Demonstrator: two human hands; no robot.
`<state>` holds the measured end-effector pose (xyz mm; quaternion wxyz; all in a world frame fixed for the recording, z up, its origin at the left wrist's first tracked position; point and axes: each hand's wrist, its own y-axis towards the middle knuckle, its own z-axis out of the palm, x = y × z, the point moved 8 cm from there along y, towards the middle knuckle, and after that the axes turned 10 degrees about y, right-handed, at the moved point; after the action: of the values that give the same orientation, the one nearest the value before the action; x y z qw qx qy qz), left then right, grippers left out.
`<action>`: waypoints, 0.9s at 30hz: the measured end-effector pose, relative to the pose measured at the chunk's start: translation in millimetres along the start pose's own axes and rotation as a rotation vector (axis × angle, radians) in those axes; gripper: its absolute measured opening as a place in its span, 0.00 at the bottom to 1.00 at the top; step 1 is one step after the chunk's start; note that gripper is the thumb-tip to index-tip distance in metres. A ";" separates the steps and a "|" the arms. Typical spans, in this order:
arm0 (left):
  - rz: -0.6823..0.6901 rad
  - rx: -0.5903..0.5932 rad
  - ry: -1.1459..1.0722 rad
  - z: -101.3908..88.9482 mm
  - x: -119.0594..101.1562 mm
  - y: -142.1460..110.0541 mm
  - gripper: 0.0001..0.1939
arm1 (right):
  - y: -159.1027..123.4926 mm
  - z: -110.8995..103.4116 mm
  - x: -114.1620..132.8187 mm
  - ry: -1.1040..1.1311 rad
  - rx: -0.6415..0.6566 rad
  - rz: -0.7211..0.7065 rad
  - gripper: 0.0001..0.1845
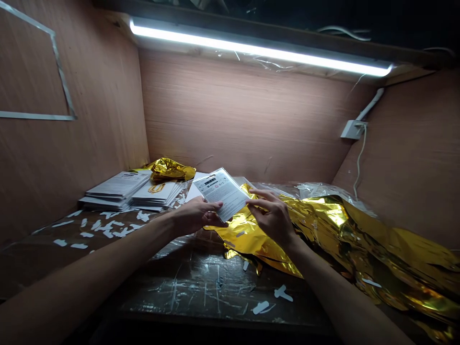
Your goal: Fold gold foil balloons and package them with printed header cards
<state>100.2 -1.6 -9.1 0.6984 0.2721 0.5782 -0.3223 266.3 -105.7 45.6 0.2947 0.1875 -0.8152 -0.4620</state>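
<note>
A person gripped a printed card (224, 191) by its lower left side with the left hand (196, 214), thumb across the face, above the middle of a worn desk (201, 280). The right hand (271, 215) met the card's right corner with its fingertips; whether they pinched or merely touched could not be told.

The step in hand appeared to be the handling of that single card, held tilted with its print toward the wearer. The next move seemed to call for a firm left hold and a light right touch, with the corner kept off the gold foil (334, 220) below.

Counted: one card in hand; two stacks of cards toward the desk's back left corner, a left stack (117, 187) and a right stack (158, 194), the latter topped by one gold loop (156, 188); one crumpled foil piece (170, 167) behind them. Foil layers along the right side defied counting, as did white slips (108, 227) near the left edge. At least three more lay toward the front edge.
</note>
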 end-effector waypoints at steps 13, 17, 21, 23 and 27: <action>0.034 -0.022 -0.070 5.9 8.1 4.1 0.10 | -15.6 49.7 34.7 0.091 0.394 -0.268 0.09; 0.007 -0.037 -0.063 5.1 10.2 4.4 0.12 | -14.7 49.6 36.7 0.126 0.402 -0.286 0.07; -0.030 -0.048 -0.067 3.1 16.4 4.3 0.12 | -17.6 54.4 37.2 0.115 0.429 -0.305 0.08; -0.043 -0.041 -0.079 2.9 19.8 4.5 0.10 | -21.1 59.0 39.0 0.066 0.449 -0.326 0.10; -0.084 -0.046 -0.094 0.7 25.4 7.6 0.07 | -19.1 58.5 38.5 0.073 0.401 -0.266 0.11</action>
<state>109.5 -0.7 -33.9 0.7169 0.2158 0.5628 -0.3503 199.6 -99.9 17.6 0.2173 0.3643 -0.8477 -0.3186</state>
